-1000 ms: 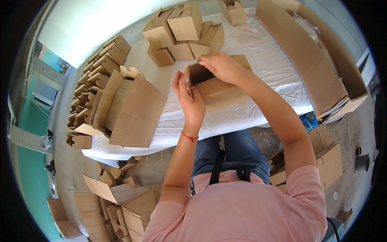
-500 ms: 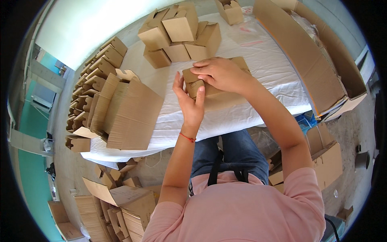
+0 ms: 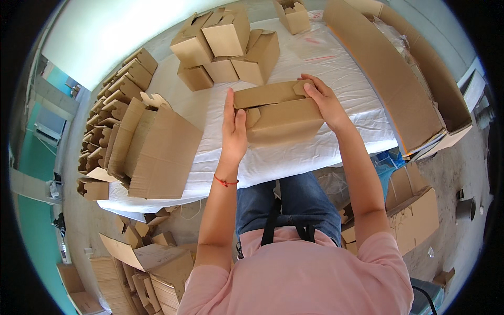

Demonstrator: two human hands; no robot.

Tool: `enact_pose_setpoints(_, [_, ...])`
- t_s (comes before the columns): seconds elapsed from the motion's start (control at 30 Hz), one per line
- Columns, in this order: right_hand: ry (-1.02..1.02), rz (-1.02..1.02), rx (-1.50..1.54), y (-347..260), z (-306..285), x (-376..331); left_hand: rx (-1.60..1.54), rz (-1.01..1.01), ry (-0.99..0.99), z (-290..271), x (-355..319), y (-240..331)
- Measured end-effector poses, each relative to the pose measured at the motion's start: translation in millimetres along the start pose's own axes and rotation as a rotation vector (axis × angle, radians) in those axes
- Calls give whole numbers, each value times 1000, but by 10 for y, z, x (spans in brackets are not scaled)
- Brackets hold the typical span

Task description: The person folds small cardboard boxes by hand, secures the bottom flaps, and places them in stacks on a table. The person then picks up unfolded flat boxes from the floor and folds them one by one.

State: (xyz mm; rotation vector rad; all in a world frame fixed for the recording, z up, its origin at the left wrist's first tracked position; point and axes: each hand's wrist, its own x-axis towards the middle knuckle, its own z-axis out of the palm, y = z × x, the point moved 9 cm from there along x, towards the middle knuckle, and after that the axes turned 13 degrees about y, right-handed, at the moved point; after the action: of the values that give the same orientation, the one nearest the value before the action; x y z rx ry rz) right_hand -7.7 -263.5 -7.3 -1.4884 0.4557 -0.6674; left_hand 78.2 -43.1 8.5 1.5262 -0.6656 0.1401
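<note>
A brown cardboard box [image 3: 286, 123] sits near the front edge of the white-covered table [image 3: 220, 163]. Its top flaps are folded over, leaving a dark slit along the lid. My left hand [image 3: 234, 131] presses flat against the box's left end, thumb at the front corner. Gripping the right end is my right hand [image 3: 329, 105], thumb on the top edge and fingers round the far corner. Both hands hold the box between them. Past it stands a small stack of similar closed boxes [image 3: 226, 39].
Open cartons [image 3: 165, 152] and a long row of folded box blanks [image 3: 113, 113] line the table's left side. A long open carton [image 3: 362, 73] stands on the right. Another small box [image 3: 292, 17] is at the back. More cardboard [image 3: 157, 262] lies on the floor.
My right hand has moved from the top of the box to its right end. The lid flap now shows uncovered, and my left hand stays at the left end.
</note>
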Motion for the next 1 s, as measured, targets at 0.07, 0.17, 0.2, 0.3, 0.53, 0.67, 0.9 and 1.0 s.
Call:
enact_pose_setpoints(0.07, [-18,-13,-84,22,-34,31,179,168,-82,2,-24,119])
enact_pose_setpoints(0.17, [-4,-60,-98,-98,-55,-20,219,111,-150,65,-38,201])
enact_pose_setpoints(0.2, [24,-61,-150,-127,-85,-58,95,12,-83,25,-38,127])
enact_pose_setpoints(0.3, [51,-58,-360,-246,-144,-224,-252,-312,8,-43,-118,-150])
enact_pose_setpoints(0.53, [-4,-346,-258,-801,-43,-586,-307,-50,107,-285,-111,717])
enact_pose_setpoints(0.67, [30,-243,287,-600,-66,-526,-487,280,300,-724,-207,1091])
enact_pose_setpoints(0.9, [52,-135,167,126,184,-559,-404,-397,380,-808,-799,-394])
enact_pose_setpoints(1.0, [57,-97,142,304,109,-625,-307,-431,291,-797,-938,-387])
